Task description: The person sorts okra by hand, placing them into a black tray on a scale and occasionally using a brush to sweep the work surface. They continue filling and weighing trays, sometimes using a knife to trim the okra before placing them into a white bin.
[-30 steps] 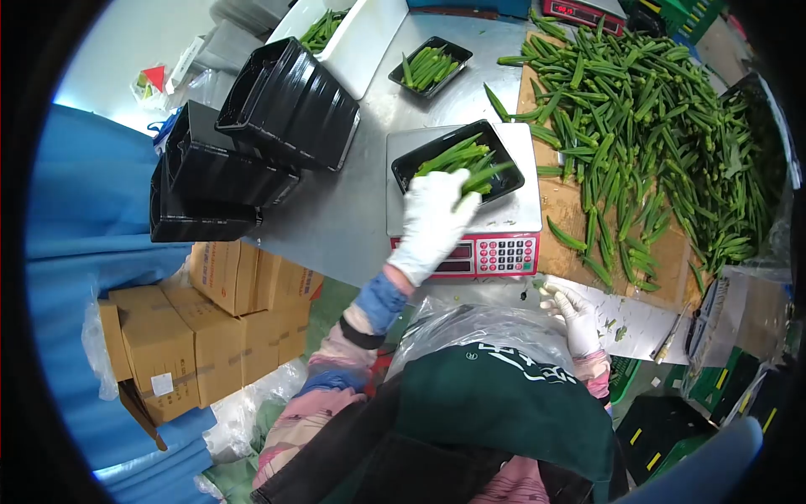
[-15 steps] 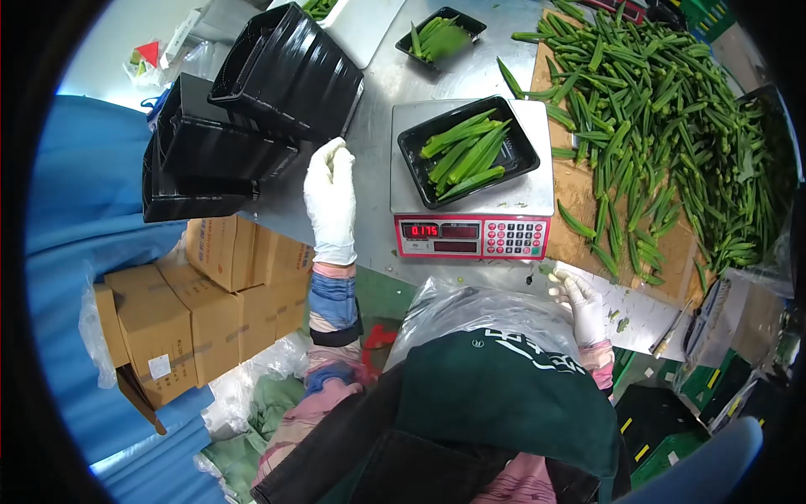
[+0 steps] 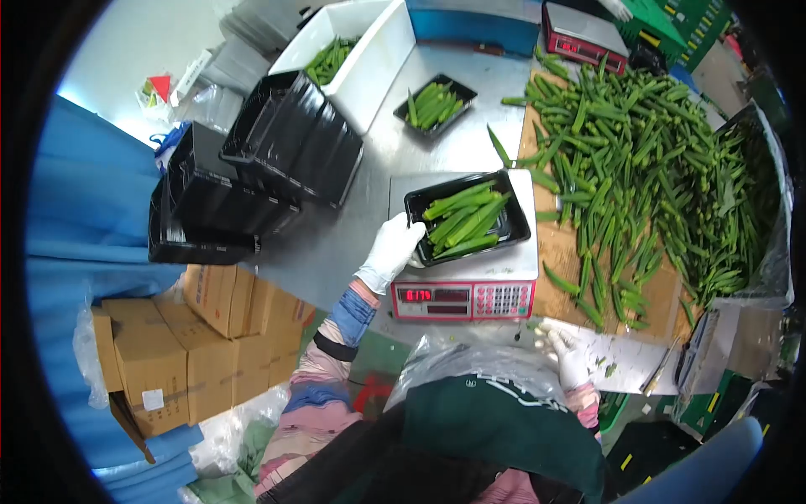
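Observation:
A black tray (image 3: 510,234) with several okra pods rests on the plate of a red and white scale (image 3: 462,300). My left hand (image 3: 393,250), in a white glove, grips the tray's left edge, fingers closed on the rim. My right hand (image 3: 564,354), also gloved, is just below the scale's lower right corner, near the cardboard edge, with its fingers partly bent and apart; nothing shows in it. Beyond the scale, a second black tray (image 3: 435,106) holds more okra.
A big okra pile (image 3: 638,176) covers cardboard at the right. Stacked black trays (image 3: 294,139) and a white foam box (image 3: 369,67) stand at the left and back left. Another scale (image 3: 583,38) and someone's gloved hand (image 3: 617,8) are at the back. Cartons (image 3: 151,353) lie lower left.
My left hand has moved right, from beside the stacked trays to the tray on the scale, and taken hold of its edge. The camera view has tilted up, showing more of the back.

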`<state>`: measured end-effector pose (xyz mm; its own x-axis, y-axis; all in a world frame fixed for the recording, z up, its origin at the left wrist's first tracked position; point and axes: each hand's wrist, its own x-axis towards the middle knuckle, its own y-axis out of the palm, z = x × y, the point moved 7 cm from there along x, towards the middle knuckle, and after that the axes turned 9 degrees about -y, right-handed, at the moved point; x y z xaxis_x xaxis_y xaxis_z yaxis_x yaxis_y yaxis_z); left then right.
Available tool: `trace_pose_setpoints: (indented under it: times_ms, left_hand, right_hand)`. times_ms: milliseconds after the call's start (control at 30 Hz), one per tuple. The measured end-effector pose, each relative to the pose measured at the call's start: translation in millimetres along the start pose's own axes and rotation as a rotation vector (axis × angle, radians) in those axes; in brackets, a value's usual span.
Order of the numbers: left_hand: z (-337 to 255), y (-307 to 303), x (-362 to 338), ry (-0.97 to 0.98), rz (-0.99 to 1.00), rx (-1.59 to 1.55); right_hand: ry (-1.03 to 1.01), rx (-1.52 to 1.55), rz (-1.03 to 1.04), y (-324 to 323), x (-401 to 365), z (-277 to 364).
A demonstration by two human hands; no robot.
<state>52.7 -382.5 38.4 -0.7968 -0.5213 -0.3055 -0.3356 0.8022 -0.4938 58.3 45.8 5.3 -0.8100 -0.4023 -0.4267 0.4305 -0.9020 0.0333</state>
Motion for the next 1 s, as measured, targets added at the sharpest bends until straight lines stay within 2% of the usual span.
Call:
trace_pose_setpoints:
  times_ms: [33,133,167,200,233,267,300,333,400,467,500,600,633,700,733,767,900,967,1000]
  left_hand:
    - [-8,-4,11,-0.017,0.005,0.043]
    - [-40,-13,41,-0.195,0.180,-0.275]
    - [-45,-17,61,-0.080,0.172,-0.245]
    - [-40,-20,88,0.046,0.167,-0.215]
    - [-24,-21,121,0.072,0.150,-0.174]
    - [-14,-25,148,0.096,0.129,-0.133]
    - [-14,-28,163,0.007,0.198,-0.201]
    - [-28,-33,149,-0.275,0.277,-0.412]
    - [0,-41,195,-0.360,0.293,-0.312]
    - [1,-45,202,-0.453,0.264,-0.344]
    - [35,-40,238,-0.483,0.271,-0.317]
    - [125,-35,362,-0.393,0.107,0.038]
    - [98,-40,355,-0.294,0.016,0.081]
    - [46,-50,337,-0.104,-0.171,0.177]
    - [34,-57,332,0.080,-0.351,0.201]
    - [16,-57,327,0.097,-0.346,0.169]
    - [-76,-55,252,0.159,-0.257,0.089]
    - [-113,-66,200,0.293,-0.316,0.216]
    - [-132,-79,170,0.504,-0.478,0.420]
  right_hand:
    - [0.027,-0.013,-0.017,0,-2,5]
    - [0.083,0.076,-0.081,0,-8,16]
    - [0.113,0.095,-0.121,-1,-12,15]
    - [0.052,0.054,-0.133,-10,-6,-2]
    - [-0.011,0.046,-0.093,-11,-2,-4]
    - [0.055,0.072,-0.155,-8,-7,8]
    - [0.078,0.137,-0.151,-12,-3,-7]
    - [-0.001,0.028,-0.114,-18,4,-13]
    - [-0.012,0.064,-0.132,-26,8,-28]
    - [0.005,0.062,-0.139,-33,13,-34]
    - [0.020,0.061,-0.138,-33,14,-36]
    - [0.109,-0.812,-0.071,-20,-15,77]
    - [0.067,-0.646,-0.077,-18,-6,65]
    - [-0.018,-0.317,-0.079,-18,19,1]
    - [-0.058,-0.156,-0.076,-20,29,-28]
    - [-0.097,0.003,-0.071,-20,34,-38]
    - [0.022,0.288,-0.131,-12,39,-48]
    - [-0.011,0.246,-0.108,-13,48,-65]
    - [-0.025,0.231,-0.100,-13,52,-74]
